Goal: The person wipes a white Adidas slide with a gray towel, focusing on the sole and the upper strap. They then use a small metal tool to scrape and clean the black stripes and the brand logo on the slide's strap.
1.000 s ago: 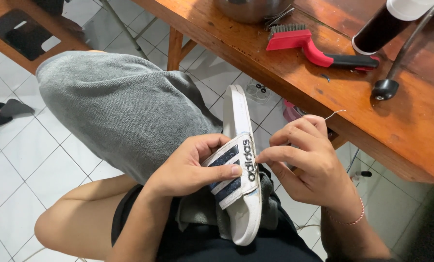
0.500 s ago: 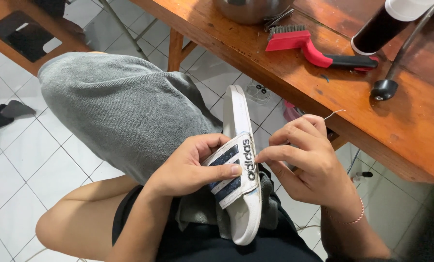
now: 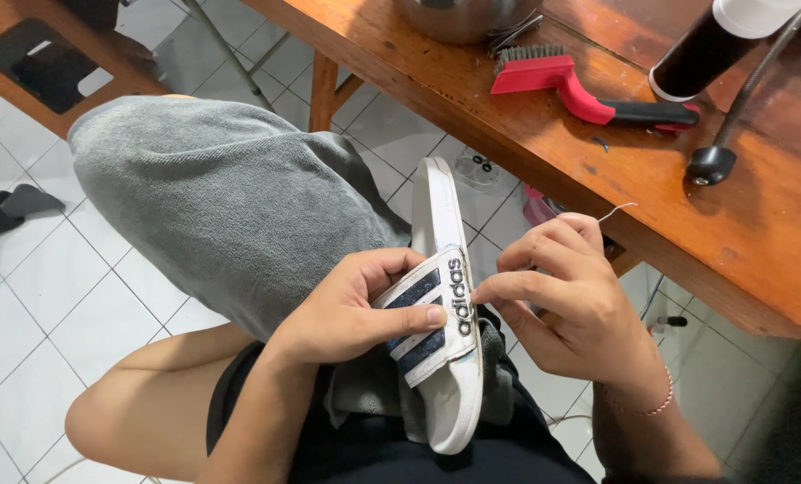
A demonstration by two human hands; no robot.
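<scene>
Head view shows me the left hand [image 3: 351, 309] gripping the white slide sandal [image 3: 445, 358] while the right hand [image 3: 566, 309] pinches a thread [image 3: 617, 211] at its strap.

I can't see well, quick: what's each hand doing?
Left hand: closed, holding the white slide sandal by its strap.
Right hand: fingers pinched at the strap's edge, thin thread trailing.

Wooden table [image 3: 526, 116], red wire brush [image 3: 589, 85], metal bowl [image 3: 459, 16], dark bottle [image 3: 714, 49], white tiled floor [image 3: 60, 278]
</scene>
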